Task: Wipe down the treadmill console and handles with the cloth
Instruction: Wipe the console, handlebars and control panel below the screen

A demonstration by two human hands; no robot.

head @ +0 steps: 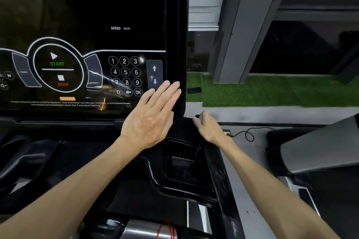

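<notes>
From the head camera, the treadmill console [87, 15] fills the upper left, its screen dark, with a number pad [125, 76] at the lower right. The left hand [149, 120] lies flat over that corner, its grip apart and fingers straight beside the arrow buttons [154, 74]. The right hand [208, 128] reaches past the console's right edge. It is blurred, so I cannot tell its grip. A black tray [182, 165] sits below.
</notes>
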